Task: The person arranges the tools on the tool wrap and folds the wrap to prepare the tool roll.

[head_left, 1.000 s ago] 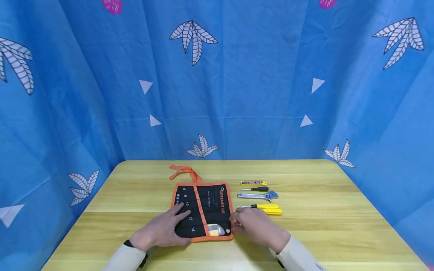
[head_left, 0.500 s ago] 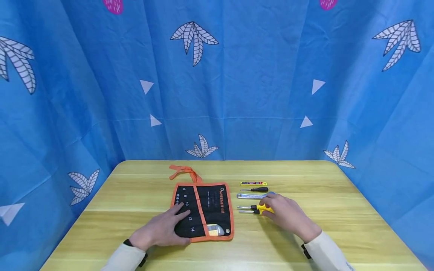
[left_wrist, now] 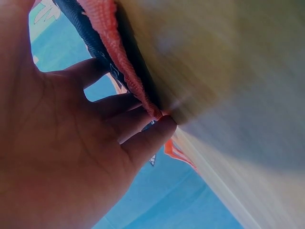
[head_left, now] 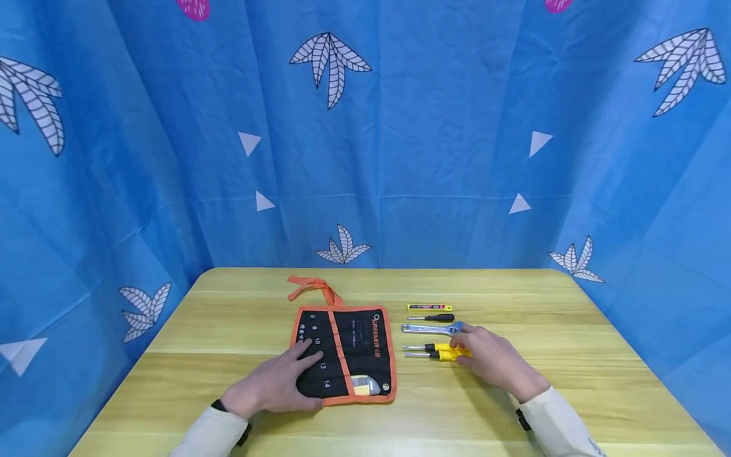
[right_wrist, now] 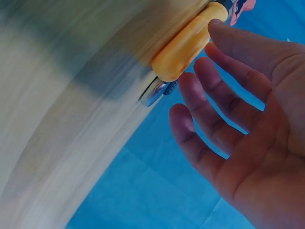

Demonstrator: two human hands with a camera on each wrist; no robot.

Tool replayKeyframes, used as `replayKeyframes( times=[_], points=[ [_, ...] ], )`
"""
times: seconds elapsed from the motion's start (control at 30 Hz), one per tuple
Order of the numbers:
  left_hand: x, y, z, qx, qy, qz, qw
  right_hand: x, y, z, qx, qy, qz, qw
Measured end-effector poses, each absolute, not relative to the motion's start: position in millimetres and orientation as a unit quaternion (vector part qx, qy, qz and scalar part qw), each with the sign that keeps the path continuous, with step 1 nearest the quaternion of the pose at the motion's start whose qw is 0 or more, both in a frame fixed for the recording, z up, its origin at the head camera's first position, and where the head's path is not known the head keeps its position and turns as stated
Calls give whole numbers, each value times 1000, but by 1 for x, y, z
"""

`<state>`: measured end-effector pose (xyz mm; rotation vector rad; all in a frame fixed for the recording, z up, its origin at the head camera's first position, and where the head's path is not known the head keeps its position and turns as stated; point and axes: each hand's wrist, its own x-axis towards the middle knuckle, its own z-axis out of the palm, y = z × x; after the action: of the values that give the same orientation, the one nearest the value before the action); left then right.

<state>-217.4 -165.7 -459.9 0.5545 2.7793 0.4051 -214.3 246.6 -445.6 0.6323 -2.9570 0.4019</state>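
A black tool pouch with orange trim (head_left: 365, 333) lies flat on the table in the head view. My left hand (head_left: 274, 385) rests on its left part, fingers spread over the printed numbers. In the pouch's front pocket sits a yellow and grey utility knife (head_left: 363, 386), partly covered. Two screwdrivers with yellow handles lie side by side to the right, a far one (head_left: 440, 347) and a near one (head_left: 445, 356). My right hand (head_left: 497, 362) is over their handle ends, fingers loosely bent. In the right wrist view the thumb tip overlaps a yellow handle (right_wrist: 186, 47).
Beyond the yellow screwdrivers lie an adjustable wrench (head_left: 428, 329), a black-handled screwdriver (head_left: 440, 317) and a small yellow blade case (head_left: 429, 308). Orange ties (head_left: 316, 283) trail from the pouch's far edge. A blue curtain (head_left: 434, 235) hangs behind the wooden table (head_left: 571, 393).
My right hand has moved right, from the pouch's right edge to the handles of the yellow screwdrivers. The left hand stays on the pouch.
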Motion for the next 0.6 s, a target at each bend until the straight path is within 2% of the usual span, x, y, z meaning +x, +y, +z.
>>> replayKeyframes(
  times=[0.4, 0.6],
  points=[
    [-219, -166, -459, 200, 959, 144, 138, -215, 246, -448, 220, -967, 116, 51],
    [-219, -167, -459, 204, 958, 144, 140, -213, 245, -446, 215, -968, 124, 33]
  ],
)
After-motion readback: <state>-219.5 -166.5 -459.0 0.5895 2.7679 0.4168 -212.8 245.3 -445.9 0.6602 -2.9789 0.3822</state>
